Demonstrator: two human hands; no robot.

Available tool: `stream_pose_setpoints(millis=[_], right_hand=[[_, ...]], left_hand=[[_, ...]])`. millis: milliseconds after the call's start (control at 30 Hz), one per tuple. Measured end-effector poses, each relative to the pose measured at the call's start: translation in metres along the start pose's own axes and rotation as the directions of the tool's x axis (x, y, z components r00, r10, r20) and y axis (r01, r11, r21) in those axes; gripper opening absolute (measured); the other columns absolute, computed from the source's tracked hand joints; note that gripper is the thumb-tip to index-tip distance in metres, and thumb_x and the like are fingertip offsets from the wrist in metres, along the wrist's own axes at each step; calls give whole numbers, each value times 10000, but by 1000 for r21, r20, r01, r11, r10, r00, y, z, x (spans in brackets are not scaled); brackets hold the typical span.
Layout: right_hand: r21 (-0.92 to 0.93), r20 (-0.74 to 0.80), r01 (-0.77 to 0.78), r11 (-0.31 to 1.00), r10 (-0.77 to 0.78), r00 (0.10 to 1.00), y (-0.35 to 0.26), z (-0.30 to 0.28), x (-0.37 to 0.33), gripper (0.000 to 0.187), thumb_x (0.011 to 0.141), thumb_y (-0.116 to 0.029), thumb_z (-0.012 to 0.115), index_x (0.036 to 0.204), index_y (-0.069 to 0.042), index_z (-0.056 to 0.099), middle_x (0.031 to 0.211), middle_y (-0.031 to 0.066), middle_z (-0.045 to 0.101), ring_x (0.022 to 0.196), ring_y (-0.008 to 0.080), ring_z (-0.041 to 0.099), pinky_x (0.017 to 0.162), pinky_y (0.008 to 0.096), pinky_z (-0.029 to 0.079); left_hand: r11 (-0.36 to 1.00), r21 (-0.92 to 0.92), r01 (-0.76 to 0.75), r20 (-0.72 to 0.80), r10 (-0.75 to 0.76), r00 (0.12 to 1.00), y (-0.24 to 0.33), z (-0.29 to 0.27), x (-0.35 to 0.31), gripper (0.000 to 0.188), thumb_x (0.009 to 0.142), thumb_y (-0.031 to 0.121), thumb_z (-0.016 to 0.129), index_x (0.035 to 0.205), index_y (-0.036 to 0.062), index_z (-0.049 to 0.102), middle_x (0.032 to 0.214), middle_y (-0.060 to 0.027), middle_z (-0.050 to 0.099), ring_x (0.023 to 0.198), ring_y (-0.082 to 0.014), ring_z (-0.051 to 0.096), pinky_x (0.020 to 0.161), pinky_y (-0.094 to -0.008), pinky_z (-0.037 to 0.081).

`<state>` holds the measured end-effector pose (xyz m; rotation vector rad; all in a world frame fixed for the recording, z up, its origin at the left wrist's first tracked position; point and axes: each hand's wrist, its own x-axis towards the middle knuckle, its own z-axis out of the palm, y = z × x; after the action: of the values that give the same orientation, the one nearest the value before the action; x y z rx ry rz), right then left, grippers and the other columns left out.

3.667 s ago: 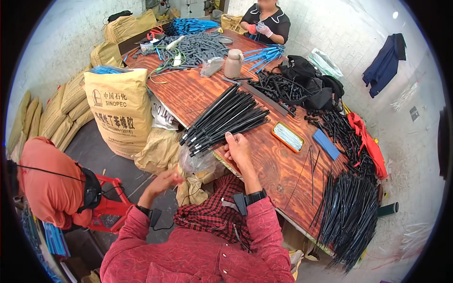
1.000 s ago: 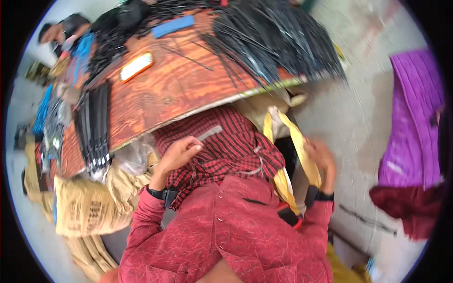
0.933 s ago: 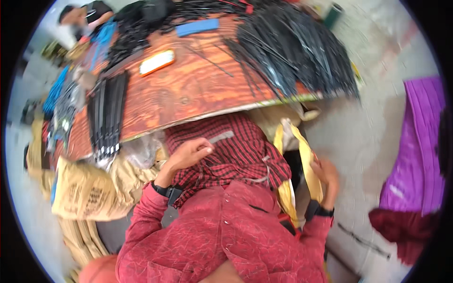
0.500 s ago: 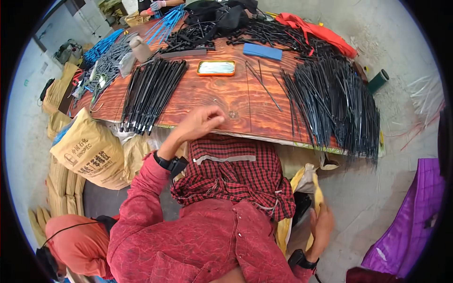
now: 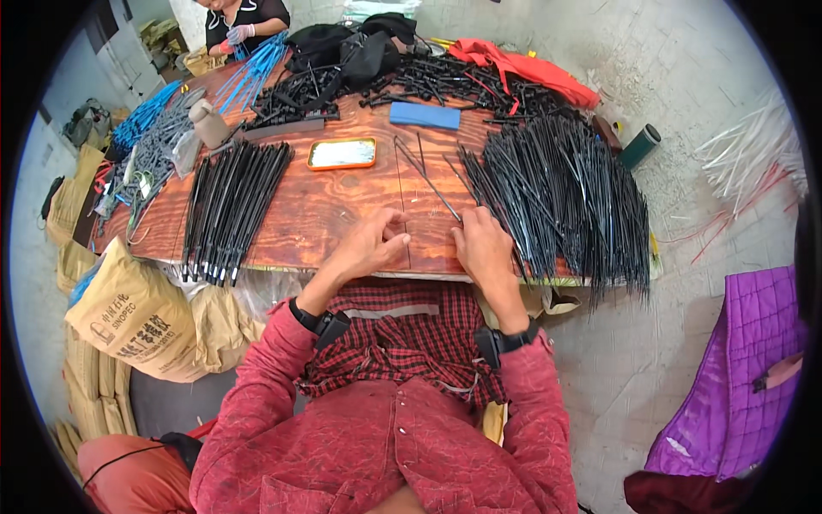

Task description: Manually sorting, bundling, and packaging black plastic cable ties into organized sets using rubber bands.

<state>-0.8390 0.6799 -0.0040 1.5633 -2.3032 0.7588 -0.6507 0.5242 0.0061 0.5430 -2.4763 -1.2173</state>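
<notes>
My left hand [image 5: 372, 243] hovers over the near edge of the wooden table with bent fingers, thumb and forefinger apart, nothing visible between them. To its right, my right hand [image 5: 486, 247] is lowered to the tabletop, its fingers closed at the near end of a thin black rod [image 5: 435, 189]. A few more such rods lie loosely beside that one. Right of this hand spreads a large pile of thin black rods [image 5: 556, 201]. On the left lies a neat row of thicker black rods [image 5: 235, 206] with pale tips at their near ends.
An orange-rimmed tray of small white pieces [image 5: 342, 155] and a blue block [image 5: 425, 116] lie farther back. Behind are black parts [image 5: 479, 86], a red cloth [image 5: 531, 68] and a beige bottle [image 5: 208, 124]. A green cylinder [image 5: 640, 146] stands right. A co-worker's gloved hands [image 5: 238, 36] are at far left.
My right hand has come up from beside the sack at my lower right to the tabletop, at the rod's end. My left hand stays above the near edge. The view has shifted slightly.
</notes>
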Motion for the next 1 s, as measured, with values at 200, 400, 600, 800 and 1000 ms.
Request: stream_pose_setpoints(millis=[200, 400, 600, 800, 1000], right_hand=[[-267, 15, -34, 963, 40, 999, -4, 38, 13, 154, 851, -172, 701, 910, -34, 669, 838, 168, 656, 799, 334, 676, 675, 453, 543], [96, 155, -240, 966, 223, 962, -40, -1, -6, 111, 799, -137, 704, 792, -40, 653, 749, 150, 660, 717, 324, 674, 637, 457, 539], [354, 116, -268, 896, 242, 963, -61, -23, -45, 123, 820, -155, 713, 807, -48, 654, 748, 129, 672, 686, 303, 674, 607, 417, 513], [361, -4, -299, 883, 322, 947, -49, -45, -79, 132, 842, -157, 713, 827, -50, 638, 777, 125, 651, 687, 305, 666, 607, 414, 513], [126, -318, -402, 907, 421, 849, -14, -61, -107, 206, 866, -227, 731, 882, -54, 621, 817, 137, 635, 721, 349, 657, 632, 452, 521]], left_hand=[[912, -378, 160, -36, -188, 982, -19, 9, -2, 561, 987, 197, 642, 1441, -50, 424, 1171, -154, 666, 882, -124, 627, 758, -270, 527], [802, -551, 232, -22, -291, 956, -25, 6, 12, 553, 1026, 250, 585, 1472, -21, 403, 1224, -153, 648, 878, -120, 618, 761, -267, 535], [655, -731, 194, -10, -294, 956, -22, 10, 24, 339, 1057, 303, 524, 1243, 22, 558, 1089, -80, 669, 805, -102, 601, 705, -248, 528], [520, -837, 173, 6, -307, 952, -12, 29, 21, 164, 1044, 238, 541, 1087, 86, 586, 909, -15, 642, 688, -74, 555, 597, -232, 467], [490, -852, 185, -3, -356, 934, -44, 26, 3, 181, 1025, 204, 574, 1127, 58, 609, 872, -39, 640, 679, -105, 575, 579, -239, 475]])
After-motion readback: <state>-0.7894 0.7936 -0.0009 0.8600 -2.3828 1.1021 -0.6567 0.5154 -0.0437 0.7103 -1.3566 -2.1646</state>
